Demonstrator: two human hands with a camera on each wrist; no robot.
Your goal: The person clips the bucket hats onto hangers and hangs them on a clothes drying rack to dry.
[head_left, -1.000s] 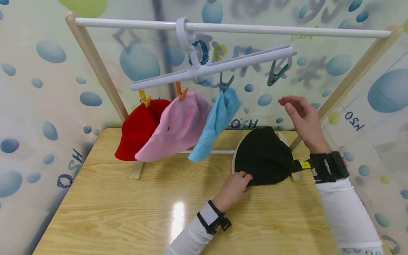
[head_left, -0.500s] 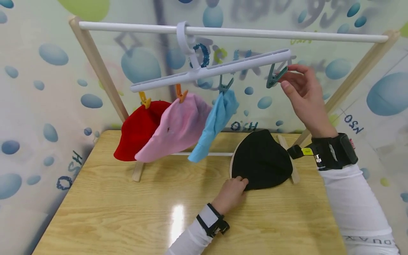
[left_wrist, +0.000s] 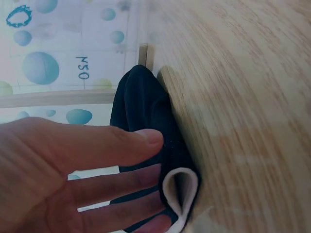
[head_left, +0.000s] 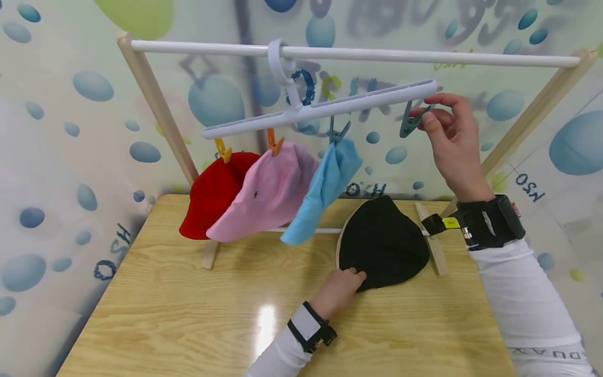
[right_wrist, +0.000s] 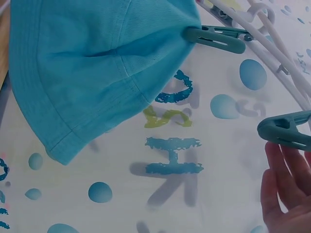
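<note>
My left hand [head_left: 336, 290] grips the lower left edge of a black bucket hat [head_left: 383, 246] lying on the table. In the left wrist view the thumb lies along the dark cloth, beside a folded pale-lined brim [left_wrist: 170, 187]. My right hand [head_left: 454, 141] is raised to a green clothespin [head_left: 409, 124] under the right end of a white hanger [head_left: 325, 107]. Thumb and fingers are around one arm of this clothespin, which holds no hat. In the right wrist view, fingertips touch its underside. A blue bucket hat [right_wrist: 97, 63] hangs from another green clothespin [right_wrist: 218, 40].
A pink hat [head_left: 268, 193] and a red hat [head_left: 214, 196] hang further left, on orange [head_left: 275, 144] and yellow [head_left: 223, 152] clothespins. The hanger tilts from a white rail [head_left: 400, 55] between wooden posts [head_left: 157, 107]. A wooden foot [head_left: 435, 251] stands right of the black hat.
My right hand has risen to the free green clothespin and taken hold of it. The black hat has shifted slightly toward me with my left hand on it.
</note>
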